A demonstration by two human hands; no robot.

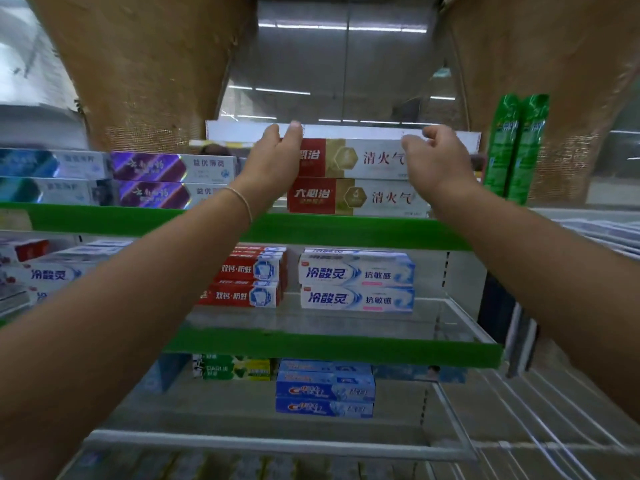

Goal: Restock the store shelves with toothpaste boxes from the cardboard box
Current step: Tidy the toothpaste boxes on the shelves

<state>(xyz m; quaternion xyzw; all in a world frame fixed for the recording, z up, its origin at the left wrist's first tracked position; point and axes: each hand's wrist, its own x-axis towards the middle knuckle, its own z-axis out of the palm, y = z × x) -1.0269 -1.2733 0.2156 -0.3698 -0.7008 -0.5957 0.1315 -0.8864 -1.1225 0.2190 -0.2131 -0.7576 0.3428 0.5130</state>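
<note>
- Two hands reach up to the top shelf, one at each end of a white-topped toothpaste box that lies on a stack of two red-and-gold boxes.
- Left hand pinches the box's left end, thumb and fingers curled over its top edge; a thin bracelet circles that wrist.
- Right hand is at the right end with its fingers curled, but whether they actually clasp the box or only nudge it cannot be told.
- Holding both ends probably keeps the long box level and square with the stack beneath while it is seated.
- Both forearms stretch forward and upward, wrists bent slightly back.
- Beside the left hand sit purple boxes; beside the right hand stand green upright packs.
- Below the hands, past the green shelf edge, lie blue-and-white boxes.
- No cardboard box is in view.
</note>
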